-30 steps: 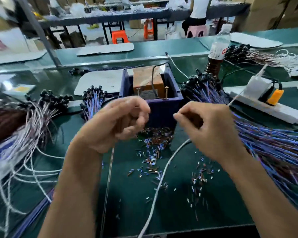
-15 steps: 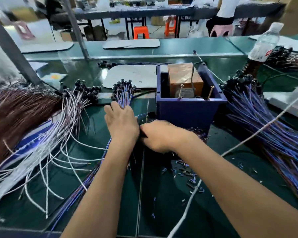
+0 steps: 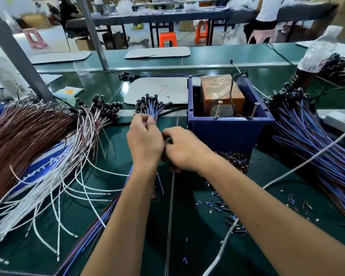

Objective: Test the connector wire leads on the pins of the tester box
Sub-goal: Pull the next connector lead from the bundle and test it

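The tester box [image 3: 229, 132] is a blue bin with an orange block [image 3: 221, 92] inside and two upright metal pins [image 3: 218, 108] at its front rim. Left of it lies a small bundle of blue-and-brown connector wires [image 3: 150, 105] with black plugs at the far end. My left hand [image 3: 144, 140] lies on this bundle, its fingertips pinching the wires just below the plugs. My right hand [image 3: 184, 149] is curled against the left hand on the mat, in front of the box's left corner; what its fingers hold is hidden.
A big pile of blue wires [image 3: 315, 140] spreads right of the box. White-and-brown wires [image 3: 72, 156] and a brown bundle [image 3: 22, 132] fill the left. Cut insulation bits [image 3: 223, 206] litter the green mat. A water bottle [image 3: 317, 54] stands far right; a white cable [image 3: 287, 172] crosses the mat.
Both hands came down from in front of the box to the left bundle. Since half a second ago my left fingers reached farther up to the plugs; the view shifted left.
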Demonstrator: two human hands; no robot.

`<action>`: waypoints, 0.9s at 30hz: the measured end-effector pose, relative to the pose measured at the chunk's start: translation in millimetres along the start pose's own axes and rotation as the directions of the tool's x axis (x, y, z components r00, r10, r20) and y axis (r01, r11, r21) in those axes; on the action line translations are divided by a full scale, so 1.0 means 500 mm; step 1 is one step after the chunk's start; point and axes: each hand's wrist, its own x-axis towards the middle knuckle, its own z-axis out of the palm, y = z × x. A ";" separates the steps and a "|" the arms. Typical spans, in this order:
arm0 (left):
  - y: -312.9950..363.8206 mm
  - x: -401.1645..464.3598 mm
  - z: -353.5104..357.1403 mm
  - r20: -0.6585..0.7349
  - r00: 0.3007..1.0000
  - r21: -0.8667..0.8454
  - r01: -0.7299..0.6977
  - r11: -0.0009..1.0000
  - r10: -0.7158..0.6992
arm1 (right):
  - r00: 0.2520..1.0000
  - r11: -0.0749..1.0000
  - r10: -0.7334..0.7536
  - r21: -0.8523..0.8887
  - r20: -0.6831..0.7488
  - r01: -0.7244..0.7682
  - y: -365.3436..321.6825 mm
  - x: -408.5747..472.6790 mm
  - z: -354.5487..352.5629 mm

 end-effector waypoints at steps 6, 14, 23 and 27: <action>0.009 0.003 0.001 0.035 0.987 -0.244 0.161 0.956 -0.157 | 0.998 0.922 0.027 0.383 0.055 -0.046 0.001 -0.008 0.032; 0.126 0.016 -0.013 0.093 0.966 -0.717 0.232 0.658 -0.240 | 0.999 0.858 -0.022 0.513 -0.028 0.033 -0.002 -0.036 0.000; 0.186 0.031 -0.075 0.114 0.970 -0.892 0.196 0.408 -0.217 | 0.917 0.954 -0.297 -0.128 -0.267 0.272 0.082 -0.146 -0.094; 0.199 0.012 -0.077 0.077 0.986 -0.941 0.121 0.315 -0.151 | 0.866 0.917 -0.368 0.023 -0.338 0.398 0.106 -0.166 -0.109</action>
